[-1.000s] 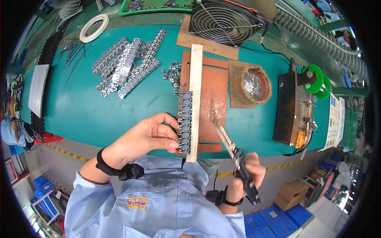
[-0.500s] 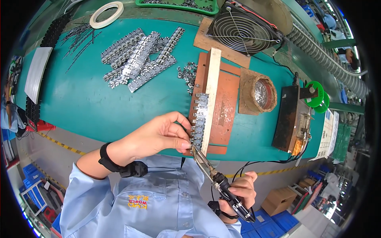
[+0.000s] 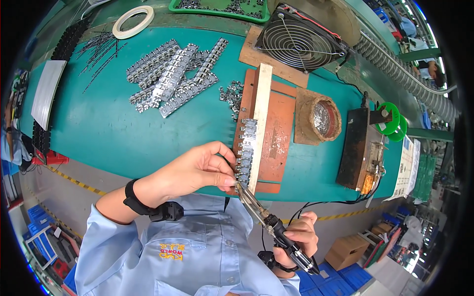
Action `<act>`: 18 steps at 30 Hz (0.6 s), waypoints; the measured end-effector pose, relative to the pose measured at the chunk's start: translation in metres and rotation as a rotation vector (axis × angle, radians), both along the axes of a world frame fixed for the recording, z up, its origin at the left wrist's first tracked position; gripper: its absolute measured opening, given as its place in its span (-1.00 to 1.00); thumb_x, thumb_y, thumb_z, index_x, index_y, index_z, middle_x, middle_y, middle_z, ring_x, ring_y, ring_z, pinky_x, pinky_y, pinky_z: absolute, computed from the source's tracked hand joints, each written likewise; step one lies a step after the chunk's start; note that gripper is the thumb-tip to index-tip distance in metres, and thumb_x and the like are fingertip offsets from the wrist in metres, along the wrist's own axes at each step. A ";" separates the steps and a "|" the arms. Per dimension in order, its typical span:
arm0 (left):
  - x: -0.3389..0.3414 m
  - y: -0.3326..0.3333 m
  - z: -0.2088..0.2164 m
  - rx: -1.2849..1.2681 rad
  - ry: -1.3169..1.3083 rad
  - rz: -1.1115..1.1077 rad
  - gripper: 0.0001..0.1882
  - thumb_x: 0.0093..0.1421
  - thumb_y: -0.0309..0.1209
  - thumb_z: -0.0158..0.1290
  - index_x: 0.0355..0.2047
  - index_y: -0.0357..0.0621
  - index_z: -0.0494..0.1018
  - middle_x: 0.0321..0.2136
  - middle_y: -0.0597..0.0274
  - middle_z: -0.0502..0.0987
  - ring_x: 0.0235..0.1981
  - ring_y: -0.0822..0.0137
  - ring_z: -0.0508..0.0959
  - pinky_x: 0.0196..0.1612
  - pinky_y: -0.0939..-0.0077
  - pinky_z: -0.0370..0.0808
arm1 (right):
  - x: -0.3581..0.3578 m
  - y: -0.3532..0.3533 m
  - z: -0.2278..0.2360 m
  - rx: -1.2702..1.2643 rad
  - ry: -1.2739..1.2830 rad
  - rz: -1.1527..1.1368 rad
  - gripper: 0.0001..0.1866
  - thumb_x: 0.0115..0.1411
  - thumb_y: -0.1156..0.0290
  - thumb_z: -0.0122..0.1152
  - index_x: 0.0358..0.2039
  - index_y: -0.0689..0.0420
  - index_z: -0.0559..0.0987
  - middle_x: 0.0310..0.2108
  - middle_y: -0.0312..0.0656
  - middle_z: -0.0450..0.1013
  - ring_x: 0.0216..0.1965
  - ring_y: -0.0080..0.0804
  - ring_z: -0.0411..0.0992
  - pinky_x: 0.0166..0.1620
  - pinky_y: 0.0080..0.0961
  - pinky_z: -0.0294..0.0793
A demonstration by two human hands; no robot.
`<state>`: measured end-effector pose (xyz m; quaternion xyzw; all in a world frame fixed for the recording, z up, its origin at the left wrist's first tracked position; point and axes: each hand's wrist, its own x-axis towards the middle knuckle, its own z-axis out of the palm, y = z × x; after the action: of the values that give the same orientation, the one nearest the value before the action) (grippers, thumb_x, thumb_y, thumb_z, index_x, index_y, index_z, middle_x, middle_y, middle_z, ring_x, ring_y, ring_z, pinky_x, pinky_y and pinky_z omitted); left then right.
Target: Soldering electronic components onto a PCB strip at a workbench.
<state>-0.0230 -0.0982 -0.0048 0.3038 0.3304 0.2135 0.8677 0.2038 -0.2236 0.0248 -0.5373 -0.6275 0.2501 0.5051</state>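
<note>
My right hand (image 3: 302, 241) grips a soldering iron (image 3: 277, 229) with a thin metal guide tube along it. Its tip meets the near end of a row of small silver metal-and-black parts (image 3: 246, 148), which lies along a pale wooden bar (image 3: 261, 103) on a brown board (image 3: 275, 153). Beside that tip, the thumb and forefinger of my left hand (image 3: 200, 170) are pinched together at the row's near end. Whatever lies between them is too small to make out. Loose small metal parts (image 3: 232, 97) are heaped left of the board.
Silver part strips (image 3: 173, 79) are piled behind my left hand, near thin dark rods (image 3: 101, 52) and a tape roll (image 3: 133, 22). A fan (image 3: 298, 39), a round tip-cleaning pot (image 3: 323, 118), a dark soldering unit (image 3: 356, 148) with green reel (image 3: 390, 118) and a green tray (image 3: 222, 9) surround the board.
The view has shifted slightly, so the bench items sit a little lower. Both hands and the iron keep nearly the same place at the near end of the row.
</note>
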 end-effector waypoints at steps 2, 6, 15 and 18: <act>0.000 0.000 0.001 0.006 0.008 -0.001 -0.72 0.05 -0.56 0.06 -0.25 -0.27 0.23 -0.47 0.19 0.49 -0.41 0.44 0.50 -0.28 0.58 0.44 | 0.002 0.000 0.000 -0.006 -0.003 0.007 -0.67 -0.28 0.24 0.37 -0.50 0.05 0.46 -0.71 -0.34 0.40 -0.63 -0.50 0.32 -0.16 -0.37 0.15; 0.003 0.000 0.002 0.015 0.016 0.001 -0.72 0.05 -0.56 0.06 -0.25 -0.26 0.23 -0.47 0.20 0.49 -0.41 0.44 0.50 -0.27 0.58 0.44 | 0.006 -0.001 0.003 -0.024 -0.008 0.022 -0.67 -0.28 0.24 0.37 -0.50 0.05 0.46 -0.71 -0.34 0.41 -0.63 -0.50 0.32 -0.16 -0.37 0.15; 0.011 0.000 0.005 0.022 0.028 0.001 -0.72 0.06 -0.56 0.06 -0.25 -0.26 0.23 -0.47 0.22 0.49 -0.41 0.43 0.51 -0.29 0.60 0.44 | 0.015 -0.002 0.008 -0.044 -0.003 0.033 -0.69 -0.30 0.27 0.38 -0.52 0.05 0.47 -0.70 -0.32 0.41 -0.61 -0.48 0.34 -0.17 -0.37 0.16; 0.011 0.000 0.005 0.025 0.022 0.002 -0.72 0.06 -0.56 0.06 -0.25 -0.26 0.23 -0.47 0.22 0.49 -0.40 0.43 0.51 -0.29 0.60 0.44 | 0.015 -0.001 0.008 -0.045 -0.001 0.032 -0.69 -0.31 0.27 0.38 -0.53 0.05 0.47 -0.70 -0.32 0.41 -0.61 -0.47 0.34 -0.17 -0.37 0.17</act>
<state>-0.0121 -0.0978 0.0005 0.3166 0.3374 0.2150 0.8600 0.2185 -0.2250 0.0327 -0.5383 -0.6304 0.2720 0.4886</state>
